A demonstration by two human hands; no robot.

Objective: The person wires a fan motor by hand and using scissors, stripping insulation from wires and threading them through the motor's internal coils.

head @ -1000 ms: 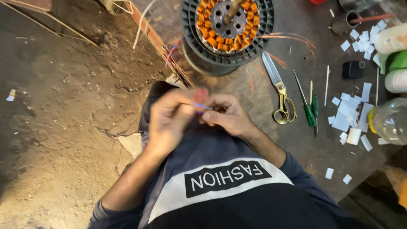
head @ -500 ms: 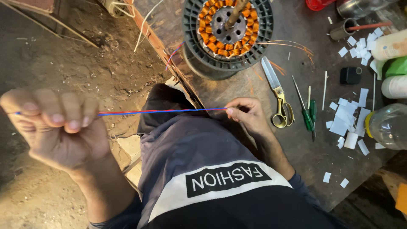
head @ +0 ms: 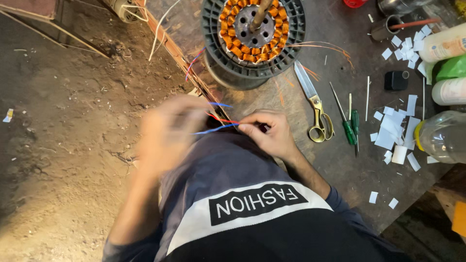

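The ground on the left is brown dirt. A dark bench fills the right side, and the person sits at its edge in a dark top with a white band.

The biggest thing on the bench is a round black motor part with orange wire coils in a ring. It sits at the top, well above the hands. On the far right stand some bottles, one clear and two white, with a green thing between the white ones. Just left of them lie many white paper bits.

The left hand is a big blur, so it may be closed on the wires, but I cannot tell. The right hand is sharp. Its fingers are pinched together on the wires at the edge of the bench.

Gold scissors lie just right of that hand, with the blades pointing up at the motor part. A green screwdriver lies beside the scissors.

The thin wires, red and blue, run between the two hands, over the person's lap. Their right ends are held in the right hand. Their left ends go into the blur.
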